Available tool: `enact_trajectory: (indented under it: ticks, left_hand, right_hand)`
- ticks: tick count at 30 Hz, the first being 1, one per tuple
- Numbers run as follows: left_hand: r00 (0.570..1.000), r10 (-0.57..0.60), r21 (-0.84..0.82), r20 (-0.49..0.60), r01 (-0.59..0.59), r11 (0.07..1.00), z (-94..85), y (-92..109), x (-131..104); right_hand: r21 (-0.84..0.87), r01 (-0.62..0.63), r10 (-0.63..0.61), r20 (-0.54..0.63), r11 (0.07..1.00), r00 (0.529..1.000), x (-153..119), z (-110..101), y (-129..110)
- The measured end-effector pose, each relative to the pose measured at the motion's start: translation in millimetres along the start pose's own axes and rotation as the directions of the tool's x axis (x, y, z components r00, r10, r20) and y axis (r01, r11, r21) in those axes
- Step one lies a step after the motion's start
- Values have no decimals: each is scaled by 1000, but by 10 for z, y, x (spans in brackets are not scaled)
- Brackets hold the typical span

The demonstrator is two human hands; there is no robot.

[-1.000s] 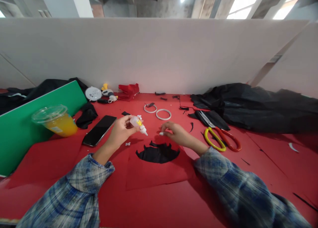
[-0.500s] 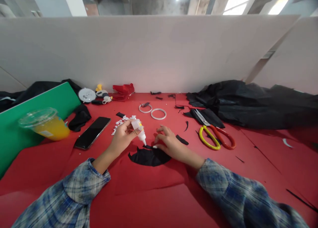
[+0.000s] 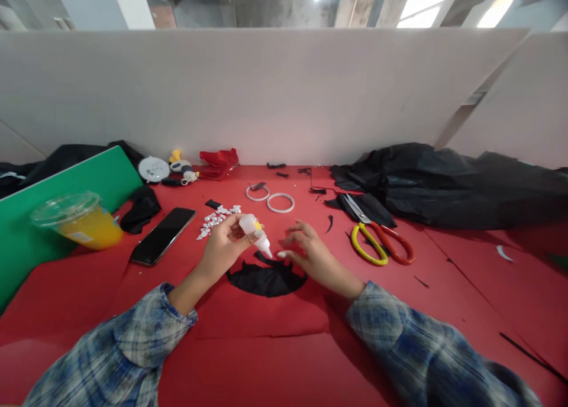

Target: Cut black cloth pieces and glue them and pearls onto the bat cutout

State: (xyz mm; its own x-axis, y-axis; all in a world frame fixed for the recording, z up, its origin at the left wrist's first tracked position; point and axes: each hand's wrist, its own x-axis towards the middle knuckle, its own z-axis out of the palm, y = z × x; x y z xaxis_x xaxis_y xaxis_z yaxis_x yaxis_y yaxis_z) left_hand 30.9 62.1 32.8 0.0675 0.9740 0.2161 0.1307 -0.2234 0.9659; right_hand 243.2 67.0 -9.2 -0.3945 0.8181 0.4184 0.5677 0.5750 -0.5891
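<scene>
The right hand (image 3: 313, 256) hides part of the black cutout (image 3: 266, 280). The beads (image 3: 217, 219) are too small to tell apart. The green board (image 3: 53, 209) is cut off at the left edge.

Red surface (image 3: 275, 371), sheets of red felt laid over it. On it: black bat-shaped cutout (image 3: 266, 278) at centre; phone (image 3: 163, 236) left; googly eyes (image 3: 215, 219) scattered beside it; two white rings (image 3: 270, 197) farther back; yellow-and-red scissors (image 3: 381, 245) right; black cloth heap (image 3: 448, 185) far right; cup of orange drink (image 3: 77, 220) far left.

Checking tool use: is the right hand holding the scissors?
No, the scissors lie on the red table, apart from the right hand.
</scene>
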Motion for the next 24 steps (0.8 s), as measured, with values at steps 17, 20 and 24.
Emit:
enact_trajectory:
  ticks: [17,20,24]
  left_hand:
    - [997,19,64,76,-24,998,117,-80,-76]
    - [994,22,98,108,-33,995,159,-101,-94]
    - [991,48,194,121,-71,978,201,-107,-111]
  right_hand:
    - [118,-120,148,-275,986,950,-159,-187,51]
    - [227,-131,166,-145,965,975,-352,-230,-87]
    - [235,-87,56,137,968,989,-547,-228,-261]
